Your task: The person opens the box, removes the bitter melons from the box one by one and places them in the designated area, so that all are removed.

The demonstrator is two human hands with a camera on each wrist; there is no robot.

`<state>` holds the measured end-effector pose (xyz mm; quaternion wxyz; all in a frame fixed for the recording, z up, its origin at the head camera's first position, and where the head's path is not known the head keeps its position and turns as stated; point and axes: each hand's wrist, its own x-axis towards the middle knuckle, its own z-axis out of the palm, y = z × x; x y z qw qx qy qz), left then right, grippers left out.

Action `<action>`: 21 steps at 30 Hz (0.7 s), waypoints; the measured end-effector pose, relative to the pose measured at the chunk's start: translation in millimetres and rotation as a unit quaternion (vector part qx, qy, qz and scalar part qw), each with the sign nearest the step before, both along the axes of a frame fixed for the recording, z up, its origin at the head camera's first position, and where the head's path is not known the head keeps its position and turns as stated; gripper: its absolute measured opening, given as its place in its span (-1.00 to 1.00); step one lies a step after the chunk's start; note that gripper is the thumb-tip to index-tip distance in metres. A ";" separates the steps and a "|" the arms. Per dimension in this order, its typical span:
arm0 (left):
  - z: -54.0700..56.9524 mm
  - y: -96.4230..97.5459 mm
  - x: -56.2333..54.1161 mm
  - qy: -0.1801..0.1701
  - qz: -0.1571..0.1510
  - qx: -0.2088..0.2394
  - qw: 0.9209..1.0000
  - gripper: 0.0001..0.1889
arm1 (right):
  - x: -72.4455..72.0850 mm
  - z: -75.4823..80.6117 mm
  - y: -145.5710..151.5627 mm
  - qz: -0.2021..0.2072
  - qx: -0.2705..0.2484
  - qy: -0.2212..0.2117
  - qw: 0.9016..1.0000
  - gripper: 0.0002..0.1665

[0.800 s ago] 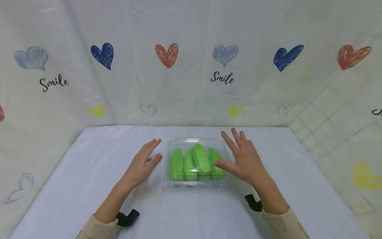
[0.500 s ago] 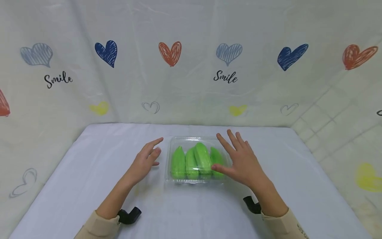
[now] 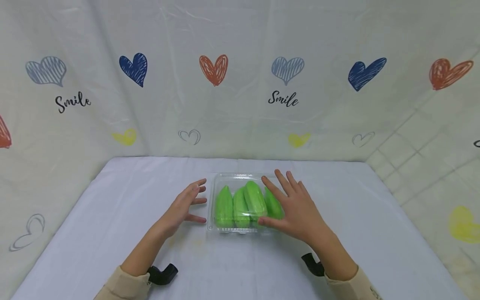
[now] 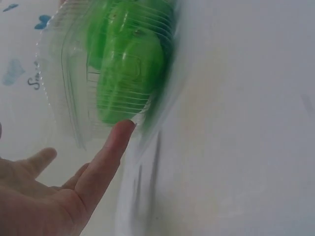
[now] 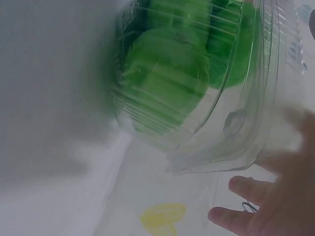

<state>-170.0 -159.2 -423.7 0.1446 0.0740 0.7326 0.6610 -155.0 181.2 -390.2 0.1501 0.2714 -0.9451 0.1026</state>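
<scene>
A clear plastic clamshell box (image 3: 240, 231) sits shut on the table, holding several long green tapered vegetables (image 3: 255, 198); I cannot tell their exact kind. Just off its left side is my left hand (image 3: 180, 208), fingers straight and spread. In the left wrist view one fingertip comes close to the box's lower corner; contact is unclear. My right hand (image 3: 298, 212) spreads its fingers over the right part of the box, hiding that side in the head view. From the right wrist, the box wall (image 5: 231, 147) appears beside the extended fingers (image 5: 251, 189). Neither hand grips anything.
A white cloth (image 3: 240, 266) covers the table. Behind and at the sides hangs a white curtain (image 3: 240, 116) printed with hearts and "Smile". A black curved piece juts from each wrist, such as the left black piece (image 3: 163, 275).
My right hand has moved left and slightly nearer, further over the box. The left hand has turned and spread its fingers toward the box's left side. The box stays in place.
</scene>
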 end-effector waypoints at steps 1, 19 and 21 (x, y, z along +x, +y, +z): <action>-1.4 0.5 -0.6 -0.012 -0.002 0.007 1.000 -0.46 | 0.5 -0.3 -0.4 0.002 0.001 0.000 1.000 0.23; -23.0 6.3 -4.4 -0.076 -0.027 0.077 0.994 -0.33 | 8.7 5.7 -7.5 0.021 0.008 -0.005 1.000 0.22; -25.3 5.4 -4.9 -0.077 -0.032 0.081 0.993 -0.32 | 9.0 6.0 -7.8 0.022 0.007 -0.004 1.000 0.21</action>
